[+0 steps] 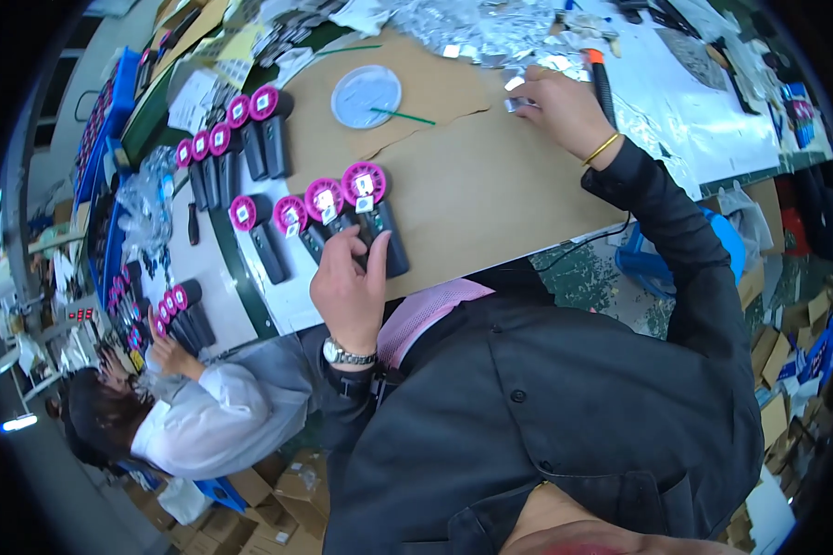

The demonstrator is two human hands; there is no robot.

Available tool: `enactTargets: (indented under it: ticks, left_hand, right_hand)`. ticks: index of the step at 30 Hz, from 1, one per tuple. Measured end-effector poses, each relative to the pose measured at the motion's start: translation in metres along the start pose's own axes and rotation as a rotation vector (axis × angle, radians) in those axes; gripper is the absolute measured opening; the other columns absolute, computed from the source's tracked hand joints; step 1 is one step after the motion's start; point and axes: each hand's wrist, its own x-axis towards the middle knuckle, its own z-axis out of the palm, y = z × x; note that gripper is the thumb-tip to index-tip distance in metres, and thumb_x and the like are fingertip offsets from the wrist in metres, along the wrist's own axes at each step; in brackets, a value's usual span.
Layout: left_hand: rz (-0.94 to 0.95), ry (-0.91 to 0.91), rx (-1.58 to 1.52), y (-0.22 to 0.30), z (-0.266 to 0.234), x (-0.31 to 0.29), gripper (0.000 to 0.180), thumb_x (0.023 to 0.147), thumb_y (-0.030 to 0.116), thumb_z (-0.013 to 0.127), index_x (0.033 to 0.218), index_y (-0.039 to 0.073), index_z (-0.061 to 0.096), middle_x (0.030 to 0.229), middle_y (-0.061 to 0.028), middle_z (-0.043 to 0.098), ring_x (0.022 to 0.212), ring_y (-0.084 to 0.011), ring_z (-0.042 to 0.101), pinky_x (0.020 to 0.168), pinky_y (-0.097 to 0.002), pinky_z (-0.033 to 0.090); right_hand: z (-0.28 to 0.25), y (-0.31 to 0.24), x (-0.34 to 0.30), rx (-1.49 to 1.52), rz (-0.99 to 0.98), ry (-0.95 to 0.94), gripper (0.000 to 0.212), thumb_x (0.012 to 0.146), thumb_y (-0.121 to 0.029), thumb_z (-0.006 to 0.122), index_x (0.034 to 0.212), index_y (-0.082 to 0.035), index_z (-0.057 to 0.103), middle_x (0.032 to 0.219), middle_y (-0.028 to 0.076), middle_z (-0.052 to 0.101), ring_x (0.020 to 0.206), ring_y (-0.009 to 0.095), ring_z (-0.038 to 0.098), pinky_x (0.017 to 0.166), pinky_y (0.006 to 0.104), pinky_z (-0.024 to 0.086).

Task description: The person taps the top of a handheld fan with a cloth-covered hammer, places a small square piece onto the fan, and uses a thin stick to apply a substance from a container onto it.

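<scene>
My left hand (350, 287) rests over the handles of dark grey hand-held devices with round pink heads, which look like small fans. Its thumb and fingers are apart, the thumb touching the handle of the rightmost device (391, 245). Just left of it lies another such device (324, 199), partly hidden under my fingers. A small white square label sits on several of the heads. At the far right of the brown board, my right hand (565, 106) pinches a small shiny silver piece (520, 104), close to a heap of silver pieces (481, 32).
A round white lid or dish (366, 97) with a green stick (403, 117) lies on the brown board (509, 190). An orange-tipped black tool (602, 83) stands beside my right wrist. To the left, a co-worker (213, 407) handles more pink-headed devices. A blue bin (643, 259) is below the table edge.
</scene>
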Motion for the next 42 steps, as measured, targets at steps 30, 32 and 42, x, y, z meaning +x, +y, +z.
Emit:
enactTargets:
  ticks: [30,32,42]
  left_hand:
    - [-0.158,-0.066,-0.170,0.014,0.016,0.009,0.037,0.096,0.021,0.087,0.106,0.004,0.057,0.075,-0.0079,0.066,0.056,-0.0201,0.062,0.053,-0.0343,0.049]
    - [-0.142,0.001,-0.338,0.014,0.014,0.014,0.024,0.098,0.012,0.083,0.106,0.000,0.064,0.081,-0.0077,0.069,0.061,-0.0166,0.063,0.056,-0.0319,0.049]
    - [0.073,0.017,-0.542,0.028,0.009,0.039,0.023,0.099,-0.001,0.077,0.122,-0.002,0.075,0.100,-0.0109,0.073,0.080,-0.0134,0.068,0.068,-0.0269,0.053]
  right_hand:
    - [-0.027,-0.066,-0.016,1.226,0.382,-0.174,0.024,0.105,-0.016,0.077,0.123,0.000,0.078,0.102,0.000,0.077,0.085,0.005,0.068,0.078,0.0221,0.056]
    - [-0.021,-0.077,-0.017,1.340,0.394,-0.223,0.024,0.105,-0.015,0.076,0.123,0.000,0.078,0.101,0.000,0.077,0.085,0.006,0.069,0.077,0.0218,0.056]
    - [0.003,-0.129,-0.010,1.493,0.286,-0.283,0.024,0.106,-0.011,0.074,0.127,0.001,0.074,0.104,0.001,0.076,0.091,0.005,0.070,0.082,0.0222,0.058]
